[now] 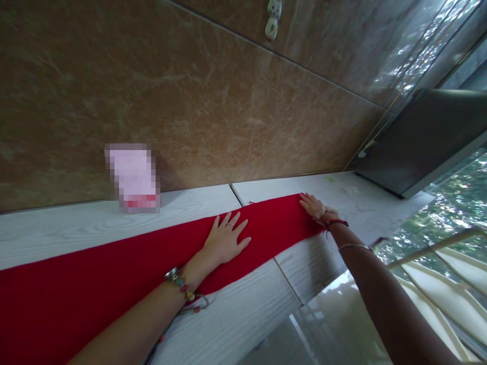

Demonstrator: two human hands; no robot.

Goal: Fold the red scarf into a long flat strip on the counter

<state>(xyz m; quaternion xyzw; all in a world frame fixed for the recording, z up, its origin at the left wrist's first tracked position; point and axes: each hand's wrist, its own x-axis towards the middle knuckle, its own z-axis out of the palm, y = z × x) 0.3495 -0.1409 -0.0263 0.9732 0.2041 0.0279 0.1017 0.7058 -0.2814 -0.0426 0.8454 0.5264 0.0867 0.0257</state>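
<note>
A long strip of red cloth point(125, 263) lies flat along the pale wood-look surface point(243, 314), running from the lower left toward the right. On the middle of the cloth rests my left hand point(224, 241), palm down with its fingers spread; a ring and a beaded bracelet show on it. Farther right, my right hand point(315, 207) lies flat over the cloth's far end, its fingers stretched out. Neither hand grips the cloth. Some loose red threads hang from the edge near my right wrist.
A brown marbled tile wall point(190, 111) rises behind the surface. Against it leans a blurred pinkish item point(134, 175). A white wall fitting point(272, 20) is higher up. At right are a dark grey panel point(414, 137) and a cream railing point(437, 248) with greenery beyond.
</note>
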